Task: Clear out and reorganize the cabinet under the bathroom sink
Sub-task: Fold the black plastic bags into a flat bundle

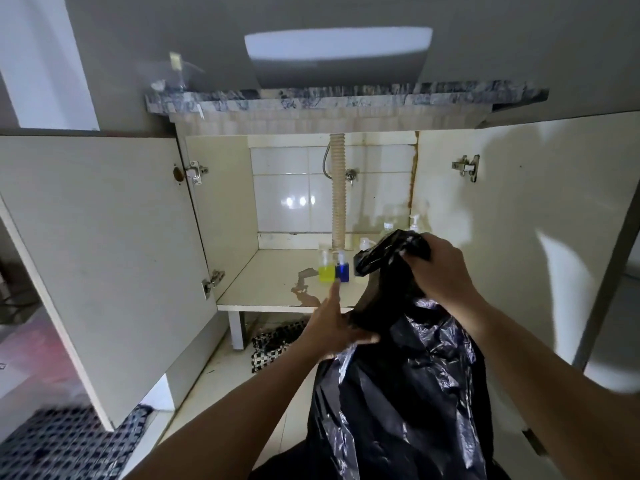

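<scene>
A large black plastic bag (408, 382) stands in front of the open cabinet (277, 285) under the sink. My right hand (440, 268) grips the bag's twisted top at the upper right. My left hand (332, 327) presses against the bag's neck lower down, fingers mostly straight, one finger pointing up toward the shelf. On the shelf stand a small bottle of yellow liquid (325, 271) and a small blue bottle (342, 270). Several pale pump bottles (414, 223) stand behind the bag, partly hidden.
Both cabinet doors (104, 244) hang wide open. A corrugated drain hose (338, 188) drops down the cabinet's middle. A stain marks the shelf (304, 282). A checked mat (273, 344) lies on the floor below, another (69, 445) at the lower left.
</scene>
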The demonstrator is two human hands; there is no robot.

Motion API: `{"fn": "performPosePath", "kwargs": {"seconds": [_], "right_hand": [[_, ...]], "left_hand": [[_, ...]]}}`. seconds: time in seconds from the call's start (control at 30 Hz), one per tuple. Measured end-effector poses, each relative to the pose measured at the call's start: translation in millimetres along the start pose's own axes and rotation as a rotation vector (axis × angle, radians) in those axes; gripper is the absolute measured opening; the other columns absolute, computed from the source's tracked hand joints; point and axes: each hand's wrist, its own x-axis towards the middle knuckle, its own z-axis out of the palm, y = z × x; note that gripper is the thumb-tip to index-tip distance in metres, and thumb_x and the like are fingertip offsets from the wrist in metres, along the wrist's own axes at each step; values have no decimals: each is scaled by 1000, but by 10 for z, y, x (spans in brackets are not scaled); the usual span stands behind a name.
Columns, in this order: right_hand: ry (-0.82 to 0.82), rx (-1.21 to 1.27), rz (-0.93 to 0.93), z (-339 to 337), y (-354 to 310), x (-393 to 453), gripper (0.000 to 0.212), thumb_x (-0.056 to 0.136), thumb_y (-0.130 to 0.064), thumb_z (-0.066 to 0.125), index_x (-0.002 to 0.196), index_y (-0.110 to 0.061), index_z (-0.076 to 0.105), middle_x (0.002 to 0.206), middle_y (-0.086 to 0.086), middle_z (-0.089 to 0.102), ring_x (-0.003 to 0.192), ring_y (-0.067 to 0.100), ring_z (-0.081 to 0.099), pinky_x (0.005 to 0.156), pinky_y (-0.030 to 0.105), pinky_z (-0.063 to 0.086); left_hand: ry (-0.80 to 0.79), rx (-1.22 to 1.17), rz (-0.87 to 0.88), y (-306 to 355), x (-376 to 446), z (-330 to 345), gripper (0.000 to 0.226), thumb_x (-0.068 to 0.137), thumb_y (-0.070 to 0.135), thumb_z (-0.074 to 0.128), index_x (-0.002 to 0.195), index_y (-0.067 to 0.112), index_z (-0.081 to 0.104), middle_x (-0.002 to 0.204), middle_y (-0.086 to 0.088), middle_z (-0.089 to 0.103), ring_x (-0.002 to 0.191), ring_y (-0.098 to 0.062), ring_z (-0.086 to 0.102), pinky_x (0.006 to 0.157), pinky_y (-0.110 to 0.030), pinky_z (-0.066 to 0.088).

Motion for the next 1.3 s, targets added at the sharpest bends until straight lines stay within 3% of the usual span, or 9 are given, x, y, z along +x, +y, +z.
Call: {"fn": "performPosePath", "kwargs": {"seconds": [0.23,0.43,0.53,0.67,0.8,0.9,0.97,1.03,1.3], "right_hand": [[88,306,184,-20,20,70,15,86,-17,60,82,-2,63,76,11,62,73,24,56,68,32,41],[102,170,387,-199,358,102,12,85,-15,57,88,-4,59,78,12,61,78,30,59,67,37,43],[104,-96,414,-279,354,132,47,83,-18,63,125,-4,45,117,19,56,110,36,55,90,42,43],[211,-385,-141,-278,-134,18,74,78,-14,66,142,-7,28,145,13,34,137,31,31,114,47,20],[-297,-395,-387,65,-378,-244,84,77,-23,71,146,-15,24,149,3,32,141,25,26,119,42,14],[-523,-561,-223,233,-55,-306,59,81,-20,68,134,-16,42,120,1,58,112,19,57,107,35,36],[-507,-637,-130,194,154,-286,7,89,-18,59,96,-16,57,80,-3,58,73,15,59,66,22,46],[-450,-669,-65,138,264,-229,22,93,-19,54,71,-16,49,63,-4,47,54,13,48,46,21,33],[-449,-704,-51,-96,238,-53,15,88,-19,55,98,-17,66,85,3,62,75,23,61,60,27,44]], "left_hand": [[208,358,-138,-130,18,28,18,87,15,56,100,12,68,95,-12,71,85,-27,67,74,-31,54],[389,394,-153,-117,-61,-309,26,85,9,56,104,21,68,86,-4,69,76,-24,67,69,-34,58],[405,406,-105,13,-45,-369,27,85,10,53,102,23,69,88,-5,69,76,-25,65,71,-37,58],[424,442,-27,226,-80,-356,28,82,10,50,98,25,67,92,-7,68,86,-31,65,73,-34,53],[445,497,76,337,-150,-358,27,84,9,52,100,25,67,97,-3,65,86,-29,64,74,-33,52],[449,508,156,330,-191,-403,24,86,9,55,100,24,67,96,4,63,78,-18,59,72,-29,49],[437,544,187,283,-220,-446,22,86,9,55,99,23,67,94,6,62,75,-15,56,71,-27,48],[413,628,201,206,-236,-489,21,86,11,56,101,23,65,96,7,63,77,-16,60,76,-30,53],[431,763,121,160,-175,-767,23,93,14,54,107,27,67,102,0,70,88,-21,66,69,-27,47]]}}
